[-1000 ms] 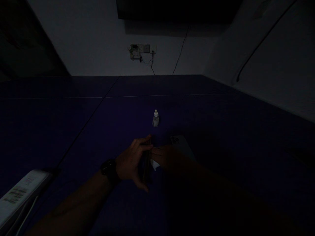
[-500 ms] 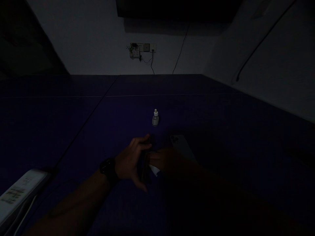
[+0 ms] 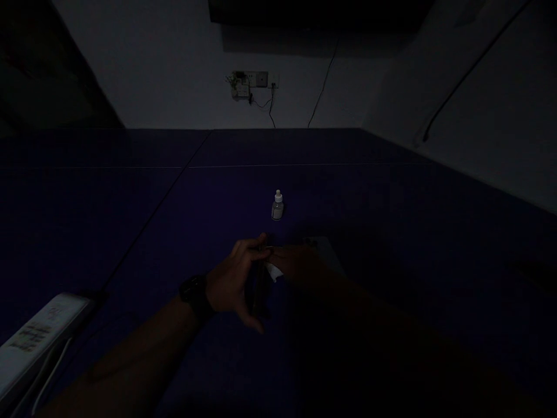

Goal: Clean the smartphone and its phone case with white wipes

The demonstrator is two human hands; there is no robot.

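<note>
My left hand (image 3: 235,278), with a dark watch on its wrist, grips a thin dark flat slab (image 3: 260,284) by its two ends, thumb near and fingers far. The slab stands nearly edge-on to me, so its kind is unclear. My right hand (image 3: 296,261) presses a white wipe (image 3: 274,271) against the slab's right face, close to its far end. Partly behind the right hand lies a pale phone (image 3: 329,252) with its camera side up. Beyond the hands stands a small dropper bottle (image 3: 277,208) with a white cap and pale label.
The room is very dark. A white power strip (image 3: 41,334) with cables lies at the left on the blue-purple tabletop (image 3: 174,244). Wall sockets (image 3: 256,79) with plugged cords and a dark screen (image 3: 317,14) are at the back.
My right hand and the wipe have slid away from me along the slab, from its middle toward its far end. The left hand keeps its grip. The view has shifted slightly.
</note>
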